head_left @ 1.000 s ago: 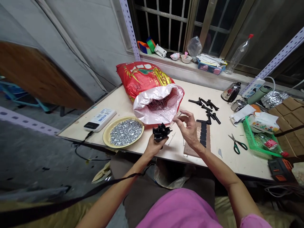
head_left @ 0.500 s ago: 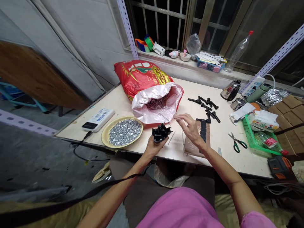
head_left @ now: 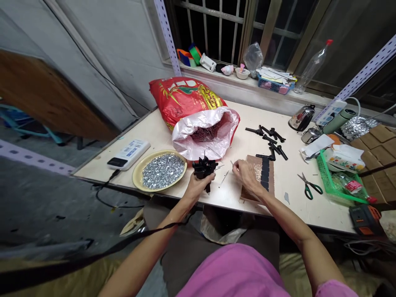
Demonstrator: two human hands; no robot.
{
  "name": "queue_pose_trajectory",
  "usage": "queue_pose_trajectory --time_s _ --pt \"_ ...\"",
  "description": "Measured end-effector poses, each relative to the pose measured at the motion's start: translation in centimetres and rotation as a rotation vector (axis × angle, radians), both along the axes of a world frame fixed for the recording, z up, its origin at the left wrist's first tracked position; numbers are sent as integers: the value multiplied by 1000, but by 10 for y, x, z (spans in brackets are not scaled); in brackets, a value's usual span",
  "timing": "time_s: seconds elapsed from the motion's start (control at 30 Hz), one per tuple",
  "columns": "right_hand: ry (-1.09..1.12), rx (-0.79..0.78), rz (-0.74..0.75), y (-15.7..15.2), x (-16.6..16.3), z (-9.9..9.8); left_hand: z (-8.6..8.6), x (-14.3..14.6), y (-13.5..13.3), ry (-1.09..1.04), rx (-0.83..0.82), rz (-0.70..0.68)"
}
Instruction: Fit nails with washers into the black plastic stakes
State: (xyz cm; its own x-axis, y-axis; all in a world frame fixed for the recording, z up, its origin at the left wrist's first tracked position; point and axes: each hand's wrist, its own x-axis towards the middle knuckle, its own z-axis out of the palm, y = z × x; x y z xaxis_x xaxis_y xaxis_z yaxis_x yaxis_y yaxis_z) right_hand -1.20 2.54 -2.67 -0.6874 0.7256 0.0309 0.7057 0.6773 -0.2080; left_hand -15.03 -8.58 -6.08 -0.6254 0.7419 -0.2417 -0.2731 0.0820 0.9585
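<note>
My left hand (head_left: 198, 185) is closed around a bunch of black plastic parts (head_left: 204, 167) above the table's front edge. Thin metal pieces stick out beside that bunch. My right hand (head_left: 246, 175) has its fingertips pinched together beside a brown board (head_left: 269, 181) with a row of black pads; a small thin tip shows at the fingers, too small to name. Between the hands, a thin metal pin (head_left: 223, 179) lies on the table. Behind them, an open red bag (head_left: 188, 101) holds many long thin dark pieces (head_left: 206, 134).
A yellow dish (head_left: 136, 183) of small metal washers (head_left: 162, 171) stands at left, near a white device (head_left: 131, 153). More black plastic parts (head_left: 272, 140) lie behind the board. Scissors (head_left: 308, 187), a green basket (head_left: 323, 177) and a kettle (head_left: 301, 117) are at right.
My right hand has moved down and slightly right, from near the bag's mouth to the board. My left hand has tilted the black parts, shifting them slightly left.
</note>
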Motion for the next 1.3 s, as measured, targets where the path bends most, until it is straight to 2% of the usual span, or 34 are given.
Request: queue_pose_trajectory --time_s 0.07,0.13,0.2,0.3,0.47,0.6,0.73,0.8,0.83,0.9,0.97,1.03,1.1,1.2,1.3 --pt "182 8 125 4 -1 17 1 0 -1 -35 4 -39" --pt "279 68 314 6 -4 36 4 1 -1 -43 3 -80" --pt "209 162 459 6 -9 53 7 3 0 -19 -17 -117" --pt "42 265 571 4 -19 70 11 5 2 0 -38 -167" --pt "-28 255 696 -2 -32 68 15 8 5 -22 -38 -208" --pt "11 126 760 -6 -38 64 16 10 4 -6 -21 -229" --pt "265 71 801 5 -36 70 17 9 0 -50 58 -187" --pt "436 110 684 17 -31 65 18 6 -3 -88 89 -122" --pt "451 127 610 22 -27 58 18 4 -5 -95 102 -89" --pt "331 136 529 28 -19 36 17 2 -7 -65 115 -30" --pt "123 103 597 25 -13 7 16 0 -8 24 102 7" --pt "34 78 661 15 -11 -21 13 1 -6 140 67 23" --pt "-2 69 683 6 -11 -41 10 3 -2 233 39 35" --pt "20 74 639 6 -12 -50 5 2 3 252 39 84" --pt "136 75 500 20 -9 -35 -1 -4 5 180 74 119"
